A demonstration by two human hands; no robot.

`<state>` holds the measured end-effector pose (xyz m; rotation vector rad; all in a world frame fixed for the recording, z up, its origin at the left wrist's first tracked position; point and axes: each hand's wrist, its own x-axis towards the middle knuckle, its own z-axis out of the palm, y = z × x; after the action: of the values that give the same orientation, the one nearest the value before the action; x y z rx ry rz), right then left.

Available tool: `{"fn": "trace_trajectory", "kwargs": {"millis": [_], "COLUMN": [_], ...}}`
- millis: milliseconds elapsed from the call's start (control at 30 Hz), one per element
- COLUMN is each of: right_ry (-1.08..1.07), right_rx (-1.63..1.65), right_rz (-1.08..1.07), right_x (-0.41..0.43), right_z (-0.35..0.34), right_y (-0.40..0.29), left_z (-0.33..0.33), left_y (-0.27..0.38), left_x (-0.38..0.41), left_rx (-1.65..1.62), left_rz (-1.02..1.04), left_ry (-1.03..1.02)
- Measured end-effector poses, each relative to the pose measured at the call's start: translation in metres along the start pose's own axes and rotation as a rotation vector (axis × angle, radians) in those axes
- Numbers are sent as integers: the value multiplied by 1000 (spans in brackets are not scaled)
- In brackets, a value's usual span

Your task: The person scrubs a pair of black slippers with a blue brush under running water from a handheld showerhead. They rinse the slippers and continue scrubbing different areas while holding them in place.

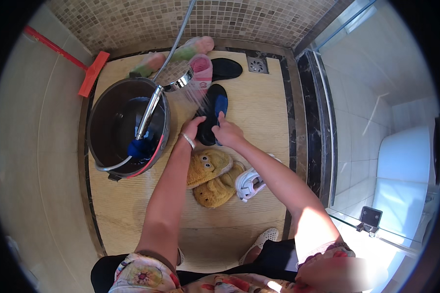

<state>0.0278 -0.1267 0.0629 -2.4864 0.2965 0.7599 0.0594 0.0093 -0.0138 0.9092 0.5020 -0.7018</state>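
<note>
My left hand (pixel 193 129) grips the near left edge of a black shoe sole or insole (pixel 209 122) on the shower floor. In my right hand (pixel 227 131) is a blue brush (pixel 221 103), held against its right side. Water sprays from a chrome shower head (pixel 176 77) toward it; the handle rests across a dark bucket (pixel 95 110). Beyond lies a second black sole or insole (pixel 226 69), beside a pink slipper (pixel 201 69). Two yellow fuzzy slippers (pixel 214 188) lie nearer me, partly overlapping, with a white shoe (pixel 250 185) to their right.
Two pink and green fuzzy slippers (pixel 192 48) lie by the mosaic wall. A red squeegee (pixel 93 75) leans at the left wall. The floor drain (pixel 257 65) is at the back right. A dark stone curb (pixel 317 124) and glass panel border the right side.
</note>
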Motion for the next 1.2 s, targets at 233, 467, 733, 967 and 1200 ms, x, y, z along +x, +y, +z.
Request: {"fn": "trace_trajectory", "kwargs": {"millis": [233, 467, 733, 967, 1200], "right_ry": [8, -29, -150, 78, -92], "right_rx": [-58, -117, -220, -164, -217], "right_rz": [-98, -179, -189, -110, -239], "right_x": [-28, -51, -61, 17, -45], "right_z": [-18, -39, 4, -1, 12], "right_y": [-3, -32, -32, 11, -16], "left_z": [27, 40, -18, 33, -18], "left_y": [-5, -18, -31, -73, -79], "left_x": [2, -9, 34, 26, 42], "left_rx": [240, -182, -216, -395, -329], "left_rz": [314, 585, 369, 323, 204], "left_ry": [39, 227, 330, 130, 130]}}
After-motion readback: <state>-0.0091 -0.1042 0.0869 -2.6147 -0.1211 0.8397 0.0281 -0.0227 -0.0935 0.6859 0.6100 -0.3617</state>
